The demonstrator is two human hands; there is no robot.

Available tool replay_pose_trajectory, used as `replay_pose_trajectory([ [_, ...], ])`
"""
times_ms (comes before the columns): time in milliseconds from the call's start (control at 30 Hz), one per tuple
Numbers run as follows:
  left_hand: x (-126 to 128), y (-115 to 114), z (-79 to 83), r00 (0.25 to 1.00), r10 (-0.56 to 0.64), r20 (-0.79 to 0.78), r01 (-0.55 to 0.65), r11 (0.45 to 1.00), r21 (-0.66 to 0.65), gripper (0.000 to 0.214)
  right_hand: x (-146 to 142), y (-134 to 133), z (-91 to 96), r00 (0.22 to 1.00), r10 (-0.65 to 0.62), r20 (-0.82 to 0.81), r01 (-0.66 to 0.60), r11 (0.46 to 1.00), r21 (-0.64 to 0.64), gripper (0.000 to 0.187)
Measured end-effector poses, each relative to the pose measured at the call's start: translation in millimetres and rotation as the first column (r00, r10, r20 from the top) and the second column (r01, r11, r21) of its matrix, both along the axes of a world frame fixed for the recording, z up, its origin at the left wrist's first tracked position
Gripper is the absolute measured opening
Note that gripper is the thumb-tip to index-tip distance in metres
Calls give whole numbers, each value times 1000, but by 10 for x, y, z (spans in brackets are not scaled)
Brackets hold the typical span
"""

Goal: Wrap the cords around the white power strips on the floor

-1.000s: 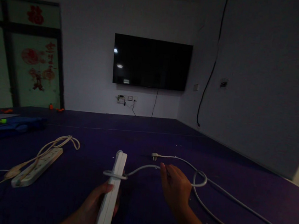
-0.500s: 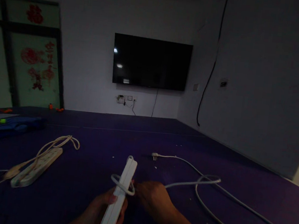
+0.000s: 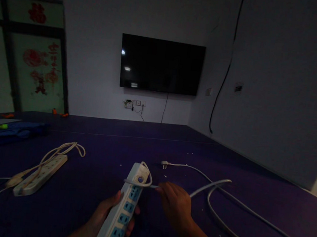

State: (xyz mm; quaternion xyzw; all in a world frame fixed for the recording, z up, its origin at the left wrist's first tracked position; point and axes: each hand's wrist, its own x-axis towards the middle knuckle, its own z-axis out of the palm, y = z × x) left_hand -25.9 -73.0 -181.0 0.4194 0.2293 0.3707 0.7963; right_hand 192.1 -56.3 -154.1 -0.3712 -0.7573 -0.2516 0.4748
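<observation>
Well, left hand (image 3: 100,214) grips white power strip (image 3: 120,205) (blue sockets (image 3: 123,218)) — right hand (image 3: 177,204) pinches cord (image 3: 202,189).

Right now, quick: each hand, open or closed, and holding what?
Left hand: closed around the white power strip with blue sockets.
Right hand: closed on the light-grey cord that crosses the strip's face.

A flat-screen television (image 3: 161,65) hangs above a row of wall sockets (image 3: 137,103), with dark-framed glass panes (image 3: 40,100) bearing red Chinese decorations (image 3: 32,57) to its left and a black cable (image 3: 224,80) dangling to its right. Lower left of the television lie small orange objects (image 3: 64,115), blue cloth (image 3: 29,130) and a white power strip (image 3: 48,171) with a cream plug (image 3: 14,181) against its near end.
</observation>
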Motion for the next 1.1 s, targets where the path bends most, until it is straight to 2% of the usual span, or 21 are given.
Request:
replay_pose_trajectory([
  [100, 8, -72, 59, 1000, -15, -26, 15, 1000, -4, 67, 9, -15, 29, 997, 13, -80, -13, 1000, -2, 38],
  [267, 35, -191, 104, 995, -69, -74, 68, 998, -10, 52, 42, 2, 7, 983, -17, -184, 4, 997, -72, 39],
  [400, 89, -224, 105, 991, 5, -132, -5, 1000, -1, 44, 92, 45, -9, 948, -85, -305, 31, 984, -177, 43],
  [567, 119, -195, 94, 984, 127, -126, -136, 988, -70, 43, 147, 55, 81, 868, -165, -468, 20, 954, -300, 50],
  [700, 62, -135, 49, 995, 35, -92, -41, 997, -64, 49, 164, 48, 147, 820, -194, -539, 13, 947, -321, 51],
  [800, 5, -86, 15, 996, -46, -77, 47, 999, 12, 46, 163, 50, 153, 817, -209, -537, 14, 939, -345, 51],
  [900, -26, -46, -7, 996, -65, -68, 69, 996, 56, 47, 165, 52, 150, 816, -210, -538, 13, 938, -347, 51],
  [1000, -20, -33, -30, 996, -12, -91, 16, 999, 36, 48, 172, 55, 153, 812, -219, -541, 24, 939, -344, 50],
  [1100, 3, -52, -57, 987, 116, -110, -116, 993, 11, 48, 169, 60, 147, 817, -225, -531, 28, 935, -354, 50],
])
